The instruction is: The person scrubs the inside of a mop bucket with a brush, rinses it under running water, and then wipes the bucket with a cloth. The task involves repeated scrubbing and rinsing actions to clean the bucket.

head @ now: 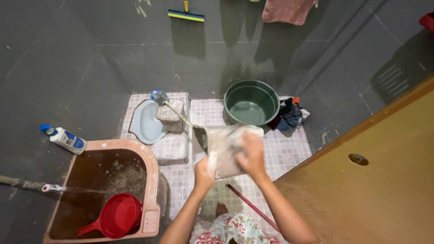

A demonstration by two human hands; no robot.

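two bare hands work over a tiled bathroom floor (pixel 289 153), seen from the head camera looking straight down. the left hand (pixel 203 171) grips the lower left edge of a grey, wet-looking cloth (pixel 224 147), fingers closed around the fabric. the right hand (pixel 252 156) lies on top of the same cloth, curled and pressing into it from the right, so both hands are clenched on it. the cloth is held up in front of the person, above the small pink-and-white tiles, between a squat toilet pan (pixel 147 122) to the left and a dark green basin (pixel 251 102) further back on the right.

a toilet brush (pixel 171 107) rests across the pan and a folded grey rag, its handle slanting toward the held cloth. just beside the green basin lies a heap of dark clothing (pixel 289 115). at lower left stands a pink water tub (pixel 106 190) with brownish water and a red dipper (pixel 118 216) floating in it; a tap (pixel 49 187) streams water into the tub. a white bottle with a blue cap (pixel 65 139) lies on the dark floor near the tub. a red stick (pixel 251 205) lies on the tiles below the right forearm. a wooden door (pixel 375 180) fills the right side. a squeegee (pixel 186 15) leans at the top, near a hanging pink towel (pixel 287 10).
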